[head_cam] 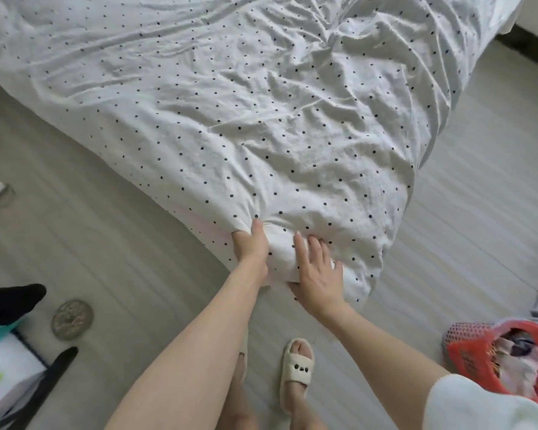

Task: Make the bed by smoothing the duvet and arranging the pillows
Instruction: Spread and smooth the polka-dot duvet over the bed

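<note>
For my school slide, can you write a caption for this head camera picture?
Left hand grips the polka-dot duvet corner while the right hand rests flat on it.

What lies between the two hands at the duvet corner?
A bunched fold of the polka-dot duvet separates the left hand and right hand, in the head view.

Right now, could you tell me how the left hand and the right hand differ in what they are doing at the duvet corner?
The left hand pinches a fold of the duvet, thumb on top and fingers beneath; the right hand lies on it with fingers straight. Cloth bunches into creases at the left hand's grip; under the right hand it looks flatter. The left hand sits slightly farther up the bed than the right hand. Both hands touch the same near corner.
</note>
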The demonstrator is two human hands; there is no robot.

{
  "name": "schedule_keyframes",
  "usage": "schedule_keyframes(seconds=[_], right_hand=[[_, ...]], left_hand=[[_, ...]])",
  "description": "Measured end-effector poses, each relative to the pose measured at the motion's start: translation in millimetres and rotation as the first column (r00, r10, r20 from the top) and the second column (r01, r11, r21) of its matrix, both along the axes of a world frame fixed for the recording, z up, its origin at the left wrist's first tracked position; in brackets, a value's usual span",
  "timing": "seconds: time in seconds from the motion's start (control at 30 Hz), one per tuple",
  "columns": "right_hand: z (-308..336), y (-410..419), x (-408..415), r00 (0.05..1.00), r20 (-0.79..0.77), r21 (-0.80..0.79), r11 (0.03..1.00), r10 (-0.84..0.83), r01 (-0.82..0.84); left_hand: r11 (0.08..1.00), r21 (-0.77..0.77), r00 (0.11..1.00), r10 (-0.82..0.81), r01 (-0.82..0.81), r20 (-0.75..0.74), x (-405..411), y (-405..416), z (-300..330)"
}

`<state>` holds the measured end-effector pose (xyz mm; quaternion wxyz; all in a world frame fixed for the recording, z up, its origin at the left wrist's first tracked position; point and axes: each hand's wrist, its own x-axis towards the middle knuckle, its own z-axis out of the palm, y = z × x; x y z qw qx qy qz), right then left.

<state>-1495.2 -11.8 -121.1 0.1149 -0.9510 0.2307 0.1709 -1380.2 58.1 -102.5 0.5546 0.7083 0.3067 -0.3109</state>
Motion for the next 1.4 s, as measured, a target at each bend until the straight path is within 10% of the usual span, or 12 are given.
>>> schedule_keyframes(seconds=[0.2,0.43,0.77,0.87,1.03,1.17,1.27,1.4], right_hand=[[42.4,-29.3,11.9,0.959,0.28,0.04,0.998,0.045,-0.058],[107.6,30.0,-3.7,0.937,0.237,0.152,0.942,0.258,-0.298],[32.5,103.0,-46.2,0.908,-0.242,0.393,0.89,0.342,-0.231],[21.3,89.0,-44.5,0.902,-0.33,0.437,0.892,0.279,-0.116],[14.2,59.6,-0.6,0.97,0.216,-0.057,0.994,0.109,-0.098],[-6.4,31.5,12.9,0.993,-0.112,0.075,0.996,0.05,-0.041],[-4.4,20.8,15.4,0.997,-0.056,0.212,0.976,-0.046,0.057],[15.4,5.6,16.4,0.987,0.001,0.328,0.933,-0.16,0.151]], left_hand=[[0.995,0.075,0.979,-0.072,0.058,0.192,-10.7,1.2,34.7],[0.968,0.081,0.957,-0.248,0.238,0.151,-22.8,88.5,73.3],[0.931,0.187,0.949,-0.308,0.315,-0.065,-55.7,163.4,1.1],[0.832,0.339,0.894,-0.443,0.439,-0.072,-47.4,159.6,-3.3],[0.56,0.59,0.551,-0.805,0.581,0.222,-22.8,132.7,-19.0],[0.304,0.407,0.31,-0.949,0.861,0.052,-25.8,112.3,-54.8],[0.271,0.252,0.305,-0.947,0.929,-0.103,-31.0,107.6,-68.5],[0.322,0.475,0.406,-0.91,0.819,-0.083,-19.4,85.3,-41.1]])
